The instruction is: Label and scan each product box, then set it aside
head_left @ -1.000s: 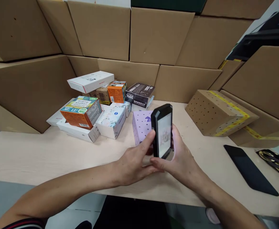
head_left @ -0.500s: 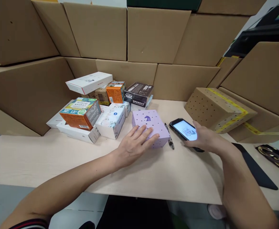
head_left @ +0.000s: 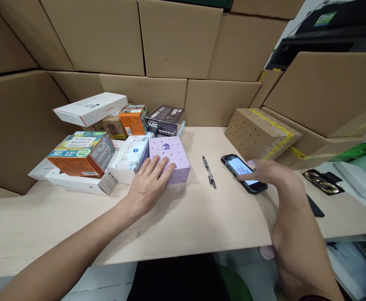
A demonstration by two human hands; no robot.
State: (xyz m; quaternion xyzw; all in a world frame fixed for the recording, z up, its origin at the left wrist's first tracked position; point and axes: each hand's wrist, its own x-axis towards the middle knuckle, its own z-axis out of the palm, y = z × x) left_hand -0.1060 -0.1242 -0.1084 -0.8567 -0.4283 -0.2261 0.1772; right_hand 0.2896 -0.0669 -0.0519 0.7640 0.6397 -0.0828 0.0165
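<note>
- Landmark is the purple box [head_left: 178, 152], sitting on the bench [head_left: 183, 225]. Left hand [head_left: 147, 184] is laid over its near left part, fingers a bit spread, not wrapped round it. Looks like light steadying to me.
- Phone [head_left: 244, 173] lies screen-up, right of the purple box, probably so the display is readable. Right hand [head_left: 270, 170] has its thumb over the phone; can't tell if it's actually gripping.
- Pen [head_left: 209, 172] lies between the purple box and phone, loose.
- Left of the purple box, an orange-and-teal box [head_left: 76, 156] reads "Binking", plus "50" and "1.3", I think. Its label faces up.
- Behind the purple box, a dark box [head_left: 166, 121] says "20%"; smaller print's unreadable.
</note>
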